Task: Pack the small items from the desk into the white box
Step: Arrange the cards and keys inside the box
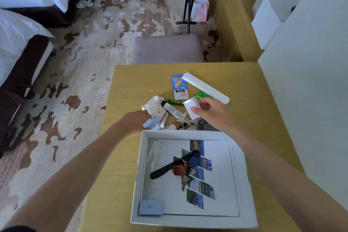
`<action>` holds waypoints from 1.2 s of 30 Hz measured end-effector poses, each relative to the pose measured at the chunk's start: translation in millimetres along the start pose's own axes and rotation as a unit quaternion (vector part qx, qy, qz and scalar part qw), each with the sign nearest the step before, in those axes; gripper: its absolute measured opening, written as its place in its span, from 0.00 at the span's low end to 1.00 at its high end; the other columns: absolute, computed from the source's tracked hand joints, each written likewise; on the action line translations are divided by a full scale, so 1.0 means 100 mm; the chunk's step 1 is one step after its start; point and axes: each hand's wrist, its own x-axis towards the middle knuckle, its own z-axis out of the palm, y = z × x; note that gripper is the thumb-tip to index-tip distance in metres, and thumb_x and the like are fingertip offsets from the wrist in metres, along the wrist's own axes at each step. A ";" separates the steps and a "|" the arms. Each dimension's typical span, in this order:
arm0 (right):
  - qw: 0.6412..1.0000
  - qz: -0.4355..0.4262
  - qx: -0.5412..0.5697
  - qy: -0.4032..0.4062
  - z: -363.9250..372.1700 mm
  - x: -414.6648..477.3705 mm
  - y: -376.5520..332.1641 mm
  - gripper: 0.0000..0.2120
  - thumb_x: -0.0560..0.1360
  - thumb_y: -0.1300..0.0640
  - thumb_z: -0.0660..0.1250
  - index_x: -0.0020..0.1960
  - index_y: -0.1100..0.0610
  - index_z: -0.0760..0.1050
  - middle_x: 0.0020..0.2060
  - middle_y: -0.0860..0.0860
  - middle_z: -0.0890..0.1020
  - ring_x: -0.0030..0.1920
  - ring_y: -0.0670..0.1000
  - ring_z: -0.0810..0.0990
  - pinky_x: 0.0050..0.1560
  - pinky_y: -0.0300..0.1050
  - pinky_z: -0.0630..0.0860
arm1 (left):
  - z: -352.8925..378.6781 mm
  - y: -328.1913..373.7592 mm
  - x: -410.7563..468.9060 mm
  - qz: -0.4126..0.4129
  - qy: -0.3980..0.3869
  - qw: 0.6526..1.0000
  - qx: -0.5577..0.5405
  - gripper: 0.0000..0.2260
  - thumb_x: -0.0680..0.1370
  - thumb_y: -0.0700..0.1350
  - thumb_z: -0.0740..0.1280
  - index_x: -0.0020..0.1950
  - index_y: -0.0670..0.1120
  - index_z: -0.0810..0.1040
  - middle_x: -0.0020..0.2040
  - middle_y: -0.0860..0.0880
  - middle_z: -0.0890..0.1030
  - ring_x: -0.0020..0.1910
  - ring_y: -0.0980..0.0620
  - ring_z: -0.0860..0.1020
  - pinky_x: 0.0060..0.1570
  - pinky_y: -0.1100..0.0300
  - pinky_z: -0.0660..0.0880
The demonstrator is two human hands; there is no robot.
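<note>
Wood-grain surface point(244, 84) w/ patterned carpet point(84, 52) beyond. White box point(243, 175) sits open at 6 o'clock; inside are a black comb point(162, 170), keys w/ blue tag point(194, 162) and a blue card point(150, 207) in its 7 o'clock corner. Small items lie piled at 12 o'clock of box: snack packet point(179, 86), long white case point(205, 87), tube point(172, 109), tangled cable point(186, 123). Right hand point(212, 113) lifted, fingers point(195, 109) pinching a white charger block point(190, 105). Left hand point(134, 122) at 9 o'clock of pile, fingers closed on a light-blue cloth point(151, 124).

Two hands point(135, 121); one white box point(243, 158)
</note>
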 end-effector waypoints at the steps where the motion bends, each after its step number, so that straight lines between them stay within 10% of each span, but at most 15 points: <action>1: 1.000 0.004 0.019 -0.006 -0.02 -0.07 -0.04 0.06 0.72 0.49 0.72 0.47 0.44 0.77 0.43 0.41 0.83 0.42 0.36 0.80 0.39 0.29 0.75 | -0.07 0.01 -0.07 -0.024 0.026 0.999 -0.033 0.20 0.75 0.53 0.65 0.66 0.51 0.71 0.62 0.53 0.75 0.59 0.52 0.74 0.49 0.58 0.72; 9: 0.978 -0.003 0.183 -0.098 0.04 -0.71 -0.28 0.04 0.73 0.61 0.72 0.46 0.54 0.80 0.43 0.51 0.83 0.41 0.44 0.84 0.36 0.40 0.81 | -0.50 0.41 -0.84 -0.166 0.241 0.871 -0.395 0.13 0.74 0.43 0.70 0.56 0.39 0.77 0.48 0.45 0.78 0.40 0.48 0.76 0.33 0.58 0.75; 17: 0.968 0.021 0.139 -0.210 0.25 -1.20 -0.20 0.09 0.70 0.62 0.72 0.45 0.57 0.73 0.33 0.49 0.84 0.35 0.44 0.83 0.34 0.37 0.78 | -0.26 1.03 -1.73 -0.143 0.216 0.737 -0.624 0.14 0.76 0.42 0.68 0.60 0.41 0.75 0.50 0.44 0.81 0.44 0.54 0.81 0.34 0.60 0.78; 28: 0.951 0.031 -0.191 -0.242 0.60 -1.49 0.06 0.19 0.60 0.46 0.76 0.44 0.49 0.70 0.41 0.48 0.78 0.39 0.46 0.76 0.35 0.40 0.72 | 0.23 1.11 -1.75 -0.086 0.169 0.901 -0.391 0.14 0.74 0.51 0.69 0.58 0.50 0.74 0.50 0.50 0.79 0.48 0.50 0.77 0.47 0.54 0.74; 36: 0.912 0.000 -0.290 -0.291 0.93 -1.68 0.17 0.15 0.66 0.52 0.77 0.42 0.47 0.70 0.36 0.46 0.75 0.34 0.44 0.71 0.31 0.38 0.65 | 0.27 0.98 -1.75 -0.006 0.198 0.927 -0.318 0.16 0.75 0.54 0.67 0.60 0.50 0.72 0.49 0.49 0.77 0.46 0.50 0.75 0.43 0.55 0.73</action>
